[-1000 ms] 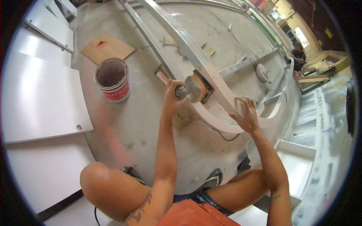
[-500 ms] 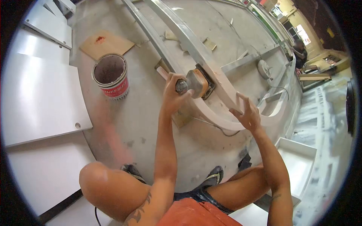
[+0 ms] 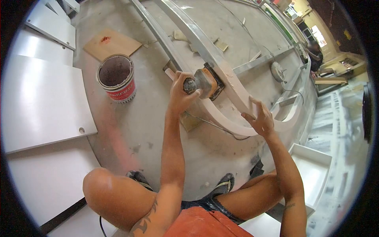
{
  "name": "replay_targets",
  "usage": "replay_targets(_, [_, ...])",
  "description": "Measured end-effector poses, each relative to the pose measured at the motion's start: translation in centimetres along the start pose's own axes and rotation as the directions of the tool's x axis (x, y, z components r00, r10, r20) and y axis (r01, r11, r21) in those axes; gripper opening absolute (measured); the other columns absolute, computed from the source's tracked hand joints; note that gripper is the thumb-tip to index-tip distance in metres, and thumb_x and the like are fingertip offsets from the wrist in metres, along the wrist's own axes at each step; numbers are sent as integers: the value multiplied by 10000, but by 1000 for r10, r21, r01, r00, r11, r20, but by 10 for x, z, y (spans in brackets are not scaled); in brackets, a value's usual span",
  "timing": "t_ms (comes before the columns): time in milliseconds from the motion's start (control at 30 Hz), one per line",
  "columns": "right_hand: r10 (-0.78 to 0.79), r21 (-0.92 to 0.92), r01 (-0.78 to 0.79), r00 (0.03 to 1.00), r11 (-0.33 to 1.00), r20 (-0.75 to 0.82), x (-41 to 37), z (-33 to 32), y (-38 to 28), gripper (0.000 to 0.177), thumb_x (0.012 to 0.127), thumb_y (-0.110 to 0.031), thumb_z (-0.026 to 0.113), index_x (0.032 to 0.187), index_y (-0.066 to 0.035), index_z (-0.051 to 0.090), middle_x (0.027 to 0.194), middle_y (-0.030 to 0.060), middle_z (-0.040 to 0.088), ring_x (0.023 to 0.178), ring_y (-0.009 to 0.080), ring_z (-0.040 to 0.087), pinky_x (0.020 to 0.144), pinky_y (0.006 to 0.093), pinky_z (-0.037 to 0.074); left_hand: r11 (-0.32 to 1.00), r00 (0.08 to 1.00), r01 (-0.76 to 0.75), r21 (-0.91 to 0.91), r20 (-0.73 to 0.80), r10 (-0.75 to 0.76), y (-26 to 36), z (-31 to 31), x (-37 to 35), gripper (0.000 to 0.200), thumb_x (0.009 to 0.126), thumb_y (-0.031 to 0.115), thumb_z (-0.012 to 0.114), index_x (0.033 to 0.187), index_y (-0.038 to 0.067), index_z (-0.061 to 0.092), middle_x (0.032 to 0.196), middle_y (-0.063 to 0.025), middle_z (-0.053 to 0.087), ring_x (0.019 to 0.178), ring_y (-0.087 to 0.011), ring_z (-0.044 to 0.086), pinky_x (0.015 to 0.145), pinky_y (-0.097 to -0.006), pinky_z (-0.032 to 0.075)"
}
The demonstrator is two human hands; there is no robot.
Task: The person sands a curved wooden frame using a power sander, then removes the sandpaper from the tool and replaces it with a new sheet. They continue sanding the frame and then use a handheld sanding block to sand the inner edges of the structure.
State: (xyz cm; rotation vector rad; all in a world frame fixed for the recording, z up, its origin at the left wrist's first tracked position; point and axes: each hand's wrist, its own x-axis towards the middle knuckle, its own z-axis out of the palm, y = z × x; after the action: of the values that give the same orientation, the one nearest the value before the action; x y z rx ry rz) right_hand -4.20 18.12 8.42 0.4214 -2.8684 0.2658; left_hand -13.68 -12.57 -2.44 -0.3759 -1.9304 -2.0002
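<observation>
My left hand is closed round the body of a dusty power sander with a yellow-orange front. The sander is tilted sideways, its dark pad against the side of a curved frame. This frame has bare metal rails at its far end and a pale, whitish coating along its near bend. Further along the same rail, my right hand grips the coated edge, thumb on one side and fingers over the other. Both hands are above the floor, in front of my bent knees.
Left of the frame stands an open paint bucket with a red label, near a brown board. White panels line the left side. A white tray lies at right. A cable crosses the floor. Another person is far right.
The sander has shifted very slightly up in view, still against the frame. The frame appears a little further right, and my right hand keeps its place on it.
</observation>
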Motion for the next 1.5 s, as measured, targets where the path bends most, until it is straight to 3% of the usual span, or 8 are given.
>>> replay_targets(67, [-26, -16, 25, 1000, 1000, -9, 1, 1, 1, 679, 796, -296, 872, 1333, -78, 519, 1164, 217, 685, 1051, 420, 676, 877, 487, 540, 994, 997, -65, 84, -31, 68, -2, 0, -1, 445, 660, 66, 802, 1061, 70, 609, 1008, -83, 513, 937, -255, 567, 858, -366, 486])
replay_targets(367, [15, -10, -15, 1000, 1000, -2, -1, 2, 1, 680, 785, -294, 881, 1328, -85, 529, 1215, 203, 681, 1089, 404, 674, 901, 481, 540, 1000, 1000, 0, 29, -25, 1, -4, -1, 3, 464, 654, 69, 812, 1073, 80, 612, 1013, -87, 516, 978, -263, 575, 890, -358, 483])
replay_targets(667, [-14, -11, 14, 1000, 1000, 3, 1, -1, 0, 686, 787, -285, 882, 1336, -82, 523, 1240, 202, 676, 1107, 406, 671, 917, 477, 541, 999, 998, -52, 16, -35, 52, -12, 11, -24, 453, 676, 53, 776, 1087, 75, 586, 1043, -91, 519, 991, -253, 550, 917, -365, 468])
replay_targets(867, [-58, -19, 58, 998, 998, -13, 1, 2, 3, 672, 803, -293, 871, 1336, -76, 522, 1222, 216, 681, 1093, 412, 675, 905, 478, 544, 981, 986, -141, 131, -66, 150, 30, 29, -25, 461, 665, 45, 778, 1083, 73, 584, 1039, -95, 513, 1005, -276, 551, 928, -378, 475])
replay_targets(1000, [10, 28, -11, 1000, 1000, 27, 1, -2, -2, 655, 812, -278, 862, 1336, -82, 521, 1228, 220, 679, 1098, 422, 671, 911, 480, 544, 983, 988, -118, 138, -88, 130, 54, 28, -6, 461, 667, 42, 789, 1077, 72, 583, 1043, -94, 512, 1009, -272, 545, 926, -385, 474])
replay_targets(1167, [20, 60, -23, 999, 998, 40, 0, -4, 1, 629, 829, -250, 845, 1343, -92, 518, 1254, 226, 669, 1122, 427, 661, 922, 482, 538, 999, 987, 1, 38, -161, 5, 27, 17, 6, 470, 674, 54, 805, 1086, 75, 581, 1043, -94, 515, 999, -280, 552, 922, -396, 471])
replay_targets(1267, [39, 51, -42, 997, 998, 60, 0, -3, 0, 614, 841, -246, 833, 1345, -94, 516, 1274, 234, 656, 1146, 421, 651, 937, 481, 530, 993, 983, -78, 94, -158, 92, -4, 16, -6, 478, 673, 54, 809, 1090, 75, 577, 1050, -96, 519, 1003, -276, 555, 927, -398, 471])
replay_targets(1500, [39, 40, -41, 998, 998, 44, 0, 0, 1, 616, 846, -264, 828, 1351, -99, 516, 1274, 205, 659, 1148, 415, 646, 945, 482, 525, 991, 992, -65, 116, -98, 76, 26, 25, -18, 468, 683, 57, 806, 1091, 79, 576, 1062, -94, 521, 1013, -263, 550, 935, -383, 464])
